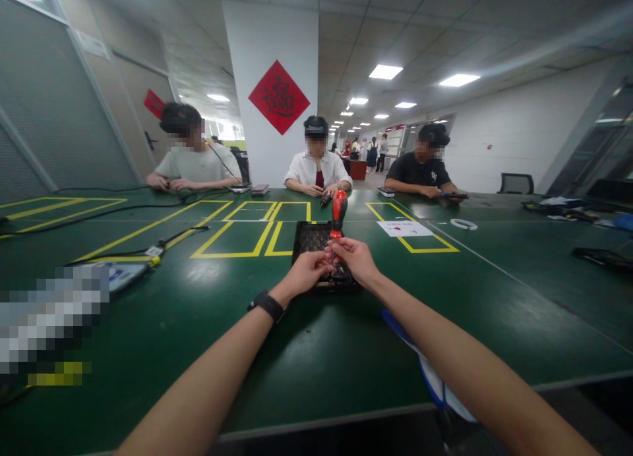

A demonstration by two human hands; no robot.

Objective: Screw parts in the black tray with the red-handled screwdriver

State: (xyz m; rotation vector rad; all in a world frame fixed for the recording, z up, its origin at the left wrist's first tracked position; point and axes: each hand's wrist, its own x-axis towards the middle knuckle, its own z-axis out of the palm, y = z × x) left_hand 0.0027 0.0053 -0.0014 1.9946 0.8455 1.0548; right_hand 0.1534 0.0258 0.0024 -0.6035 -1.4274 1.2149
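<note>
A screwdriver (339,213) with a red and black handle stands upright, handle up, in front of me. My right hand (355,257) is closed in a pinch around it just below the handle. My left hand (309,271) has its fingers pressed together close to the screwdriver's lower end; what they hold is hidden. Beneath both hands lies a black case (307,235) with a patterned inside, partly covered by my fingers. The screwdriver's tip cannot be made out.
Yellow tape outlines mark the green table (198,324). A white paper sheet (404,228) and a tape roll (463,225) lie to the right. Cables (123,209) run along the left. Several people sit across the table. A blue-edged white item (435,377) hangs at the near edge.
</note>
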